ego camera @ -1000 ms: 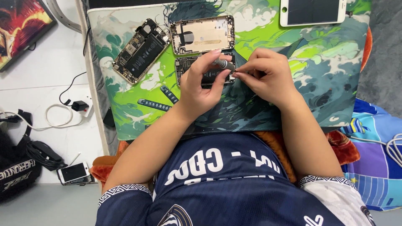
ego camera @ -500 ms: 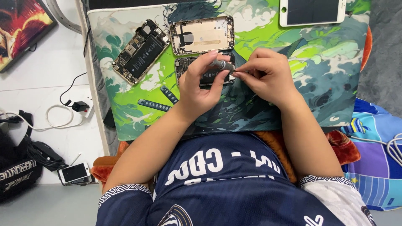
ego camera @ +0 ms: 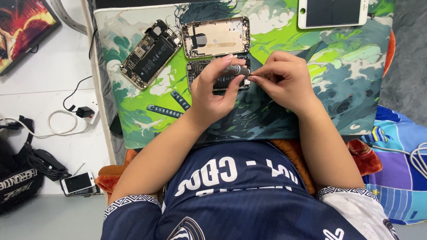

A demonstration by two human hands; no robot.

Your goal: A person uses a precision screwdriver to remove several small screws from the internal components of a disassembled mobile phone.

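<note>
My left hand (ego camera: 212,91) grips a small grey screwdriver (ego camera: 237,70) by its handle, above an opened phone body (ego camera: 195,72) lying on the green and teal patterned mat (ego camera: 320,75). My right hand (ego camera: 284,80) pinches the screwdriver's tip end between thumb and forefinger, touching the left hand's fingertips. Both hands cover most of that phone. Just behind it lies an empty gold phone housing (ego camera: 216,37).
Another opened phone with its battery showing (ego camera: 150,53) lies tilted at the mat's left. A white phone screen (ego camera: 332,12) rests at the far right. Two dark strips (ego camera: 171,106) lie left of my left wrist. Cables, a charger (ego camera: 84,112) and a phone (ego camera: 78,183) are on the floor.
</note>
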